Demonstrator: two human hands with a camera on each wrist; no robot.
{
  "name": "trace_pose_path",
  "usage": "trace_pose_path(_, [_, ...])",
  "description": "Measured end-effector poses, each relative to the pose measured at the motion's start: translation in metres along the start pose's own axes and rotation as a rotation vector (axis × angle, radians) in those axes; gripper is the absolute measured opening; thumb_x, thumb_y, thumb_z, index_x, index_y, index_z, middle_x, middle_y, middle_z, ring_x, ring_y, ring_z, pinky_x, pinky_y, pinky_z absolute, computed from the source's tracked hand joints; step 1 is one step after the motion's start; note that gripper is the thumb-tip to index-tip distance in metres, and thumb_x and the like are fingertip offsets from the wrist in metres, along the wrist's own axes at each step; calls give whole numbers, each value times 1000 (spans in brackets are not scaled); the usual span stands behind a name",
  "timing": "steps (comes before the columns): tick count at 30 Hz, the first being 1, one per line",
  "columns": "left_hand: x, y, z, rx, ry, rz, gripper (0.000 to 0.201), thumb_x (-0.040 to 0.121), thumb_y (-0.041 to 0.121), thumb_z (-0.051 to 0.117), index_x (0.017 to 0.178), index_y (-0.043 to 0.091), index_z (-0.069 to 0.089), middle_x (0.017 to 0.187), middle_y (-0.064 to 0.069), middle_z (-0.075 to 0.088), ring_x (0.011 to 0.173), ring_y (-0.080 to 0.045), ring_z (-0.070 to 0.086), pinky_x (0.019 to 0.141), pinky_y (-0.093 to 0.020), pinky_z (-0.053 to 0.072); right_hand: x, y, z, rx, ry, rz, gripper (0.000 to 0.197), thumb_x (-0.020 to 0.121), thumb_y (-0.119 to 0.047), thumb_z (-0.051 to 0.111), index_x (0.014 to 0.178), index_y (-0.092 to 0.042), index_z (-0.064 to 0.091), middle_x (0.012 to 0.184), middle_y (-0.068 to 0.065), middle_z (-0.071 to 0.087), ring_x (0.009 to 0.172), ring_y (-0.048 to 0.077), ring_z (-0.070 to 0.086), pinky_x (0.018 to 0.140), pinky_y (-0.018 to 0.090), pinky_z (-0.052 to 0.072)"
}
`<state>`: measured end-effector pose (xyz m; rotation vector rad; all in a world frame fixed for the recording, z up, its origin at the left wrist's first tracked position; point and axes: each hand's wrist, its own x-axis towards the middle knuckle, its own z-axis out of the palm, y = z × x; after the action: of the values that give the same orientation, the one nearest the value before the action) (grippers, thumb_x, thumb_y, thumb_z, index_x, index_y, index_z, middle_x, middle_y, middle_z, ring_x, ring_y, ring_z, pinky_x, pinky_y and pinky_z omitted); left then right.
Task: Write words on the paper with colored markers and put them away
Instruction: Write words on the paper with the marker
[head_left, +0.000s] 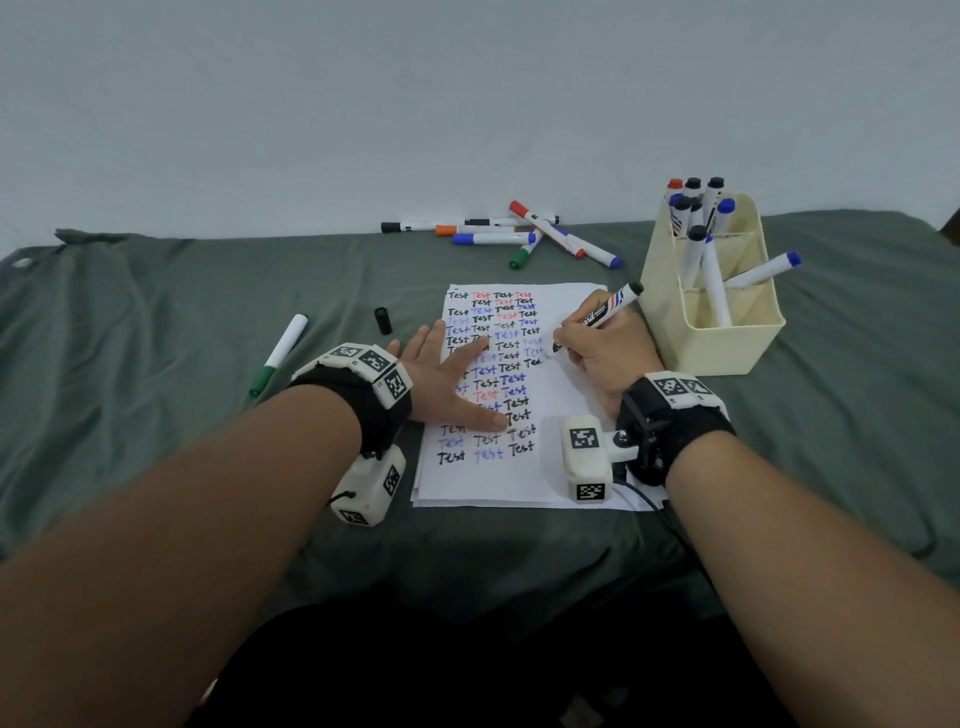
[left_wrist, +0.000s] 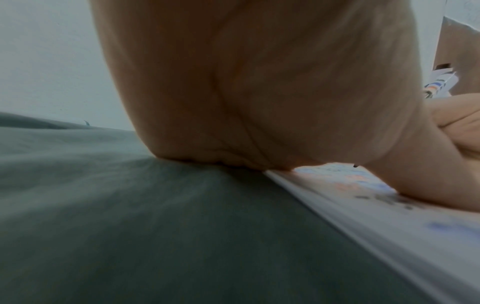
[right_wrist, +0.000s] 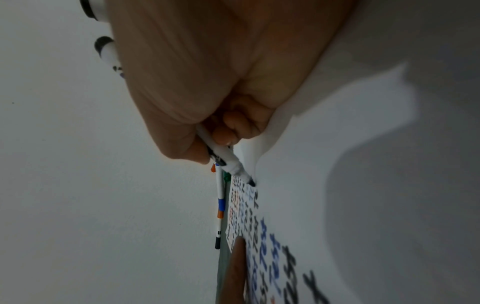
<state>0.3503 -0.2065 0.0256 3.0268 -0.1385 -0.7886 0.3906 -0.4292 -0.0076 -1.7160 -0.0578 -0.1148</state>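
Flat on the paper (head_left: 493, 478), the left hand (head_left: 447, 379) pins the sheet with fingers spread straight. Just beside it, the right hand (head_left: 597, 353) pinches a black marker (head_left: 597, 319), long axis slanting up-right toward the holder (head_left: 727, 338), tip seemingly touching an unfinished "Test". Its black cap (head_left: 383, 320) lies nearer the left hand.
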Motion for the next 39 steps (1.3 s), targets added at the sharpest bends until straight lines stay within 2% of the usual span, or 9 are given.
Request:
trace_pose_path(4, [0, 0, 0, 0, -11, -2, 125, 49, 102, 42, 147, 53, -19, 160, -3, -32, 148, -25, -25, 120, -53, -9, -1, 1, -1, 40, 34, 2, 19, 70, -14, 66, 62, -30, 63, 59, 0, 64, 50, 11, 51, 56, 31, 44])
trace_pose_path(9, [0, 0, 0, -3, -11, -4, 123, 52, 101, 44, 147, 54, -19, 160, -2, -32, 148, -24, -25, 120, -53, -9, -1, 1, 1, 40, 8, 15, 18, 70, -13, 66, 63, -30, 64, 65, 6, 68, 51, 10, 52, 56, 31, 44])
trace_pose_path(14, [0, -1, 0, 4, -5, -1, 123, 52, 101, 44, 146, 54, -19, 160, -3, -32, 148, -24, -25, 120, -52, -9, 1, 1, 1, 38, 17, 18, 18, 67, -12, 64, 61, -29, 63, 58, -4, 62, 48, 7, 48, 54, 31, 40])
trace_pose_path(16, [0, -1, 0, 5, -5, 0, 123, 51, 102, 43, 146, 54, -19, 160, -3, -31, 148, -24, -25, 120, -52, -9, 0, 1, 1, 45, 7, 24, 15, 65, -14, 65, 61, -28, 63, 60, 1, 62, 48, 10, 47, 53, 30, 39])
trace_pose_path(22, [1, -1, 0, 6, -5, -2, 123, 51, 102, 44, 146, 54, -19, 160, -3, -31, 149, -25, -24, 120, -53, -9, 0, 3, -1, 111, 62, -7, 24, 70, -8, 64, 60, -29, 60, 54, -7, 57, 47, 9, 47, 50, 26, 40])
trace_pose_path(29, [2, -1, 1, 0, -10, 1, 126, 48, 103, 43, 146, 54, -19, 160, -3, -32, 148, -24, -25, 120, -53, -9, -2, -1, 0, 73, 57, 12, 24, 68, -6, 62, 58, -28, 59, 59, 0, 59, 49, 11, 46, 56, 30, 39])
trace_pose_path(32, [4, -2, 1, 4, -7, 3, 126, 47, 103, 42, 146, 54, -19, 160, -3, -32, 148, -24, -25, 120, -53, -9, -2, -2, -1, 60, 59, 26, 20, 65, -9, 62, 57, -27, 57, 60, 0, 59, 50, 11, 45, 55, 30, 39])
trace_pose_path(34, [5, -3, 1, 5, -6, 4, 126, 47, 104, 42, 146, 55, -19, 160, -3, -32, 148, -24, -25, 120, -52, -10, -1, 0, 0, 87, 60, 27, 24, 68, -7, 62, 57, -28, 58, 55, -4, 58, 47, 9, 45, 52, 28, 39])
trace_pose_path(39, [6, -4, 2, 4, -6, 12, 128, 42, 105, 39, 145, 55, -19, 160, -2, -32, 148, -24, -26, 120, -53, -9, 2, 4, 0, 77, 49, 5, 24, 70, -6, 63, 59, -28, 60, 57, -1, 63, 47, 9, 48, 51, 27, 41])
